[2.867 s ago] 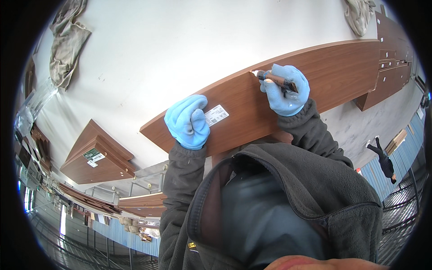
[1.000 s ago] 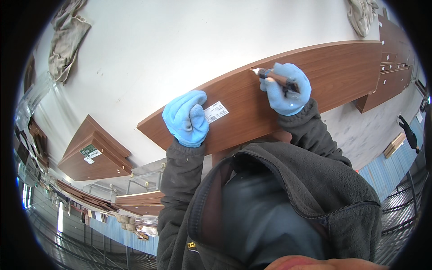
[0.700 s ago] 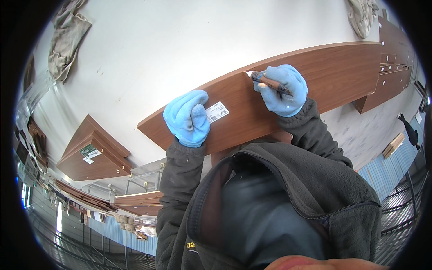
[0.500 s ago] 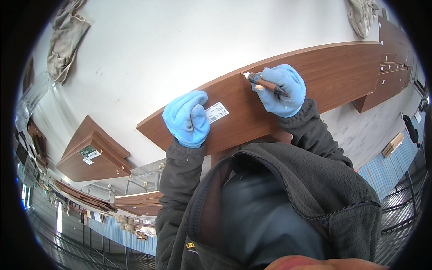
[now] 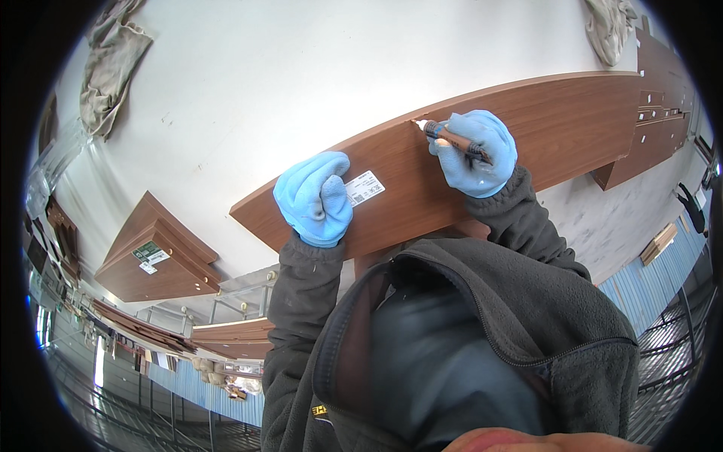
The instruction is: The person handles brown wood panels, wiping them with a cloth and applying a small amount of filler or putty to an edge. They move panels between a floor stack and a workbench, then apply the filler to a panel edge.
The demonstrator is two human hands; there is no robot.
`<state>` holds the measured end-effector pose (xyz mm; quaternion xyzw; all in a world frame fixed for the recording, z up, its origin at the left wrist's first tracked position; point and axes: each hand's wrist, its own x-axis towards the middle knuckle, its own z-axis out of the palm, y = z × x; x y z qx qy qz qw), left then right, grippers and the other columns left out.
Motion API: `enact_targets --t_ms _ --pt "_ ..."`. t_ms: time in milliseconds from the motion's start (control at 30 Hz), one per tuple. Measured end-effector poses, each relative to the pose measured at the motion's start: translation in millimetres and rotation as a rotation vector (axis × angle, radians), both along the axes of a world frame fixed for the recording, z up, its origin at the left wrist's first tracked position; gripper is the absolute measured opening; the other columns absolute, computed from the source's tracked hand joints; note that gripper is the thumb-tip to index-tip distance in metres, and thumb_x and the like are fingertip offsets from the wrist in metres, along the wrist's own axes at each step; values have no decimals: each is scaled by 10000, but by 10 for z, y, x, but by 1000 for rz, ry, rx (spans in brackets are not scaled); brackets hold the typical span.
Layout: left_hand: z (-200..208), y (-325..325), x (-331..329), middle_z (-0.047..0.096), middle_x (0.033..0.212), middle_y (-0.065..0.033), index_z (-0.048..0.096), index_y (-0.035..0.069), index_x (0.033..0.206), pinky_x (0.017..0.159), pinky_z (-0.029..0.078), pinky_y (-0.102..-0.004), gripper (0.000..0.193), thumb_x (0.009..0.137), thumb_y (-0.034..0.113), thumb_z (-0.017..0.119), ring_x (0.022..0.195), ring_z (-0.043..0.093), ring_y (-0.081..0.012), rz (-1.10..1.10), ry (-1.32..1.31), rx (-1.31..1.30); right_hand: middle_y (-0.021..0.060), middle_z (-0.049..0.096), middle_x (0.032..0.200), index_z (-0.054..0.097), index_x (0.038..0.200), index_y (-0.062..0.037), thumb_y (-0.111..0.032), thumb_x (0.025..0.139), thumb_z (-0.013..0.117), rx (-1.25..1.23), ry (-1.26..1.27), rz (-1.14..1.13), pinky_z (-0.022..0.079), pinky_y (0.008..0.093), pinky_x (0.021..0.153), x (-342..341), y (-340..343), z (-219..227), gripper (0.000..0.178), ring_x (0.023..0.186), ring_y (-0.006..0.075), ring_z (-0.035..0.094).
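A long brown wood-grain board (image 5: 565, 124) lies across the white surface in front of me, with a white printed label (image 5: 364, 188) on its left part. My right hand (image 5: 480, 153), in a light blue glove, is closed around a brown marker pen (image 5: 458, 141). The pen's white tip meets the board close to its far edge, where a small chipped-looking spot shows. Left of the label, my left hand (image 5: 312, 200), gloved alike, rests on the board with curled fingers. Whatever is inside those fingers, if anything, is hidden.
Smaller brown panels (image 5: 156, 252) with labels are stacked at the left. Crumpled beige cloths lie at the far left (image 5: 113, 68) and far right (image 5: 608, 30). More brown panels (image 5: 663, 83) stand beyond the board's right end. A blue slatted surface (image 5: 640, 294) lies at the lower right.
My right hand and the pen have shifted slightly to the right, with the tip still by the board's far edge. My left hand has stayed nearly in place.
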<state>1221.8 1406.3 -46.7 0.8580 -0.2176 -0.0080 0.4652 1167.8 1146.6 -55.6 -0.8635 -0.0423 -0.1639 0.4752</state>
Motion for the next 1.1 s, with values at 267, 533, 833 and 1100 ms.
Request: enact_targets --t_ms 267,533,833,1100 --pt "-6 1 10 767 925 -86 713 66 969 746 586 -366 156 1006 187 622 824 738 -264 -3 -1 4 21 714 778 684 1041 -29 -27 831 799 27 15 -100 449 279 508 -43 44 -18 239 543 123 572" --pt "10 -5 27 765 910 -101 717 53 960 724 591 -364 158 1000 171 619 803 739 -265 -16 24 -12 12 647 704 678 1041 -33 -46 841 803 50 69 -143 430 281 493 -67 36 8 236 534 121 553" --pt "0 8 13 764 922 -90 717 57 976 742 587 -367 144 997 164 623 819 734 -262 -17 31 -8 102 703 743 585 1140 -4 21 909 706 -1 139 -43 524 297 559 -108 -31 30 262 647 170 697" --pt "-13 11 8 764 933 -86 714 65 992 746 584 -366 131 997 164 628 826 735 -260 -14 -3 -4 19 716 776 679 1062 -34 -26 823 802 37 51 -75 448 288 526 -31 26 28 268 547 130 567"
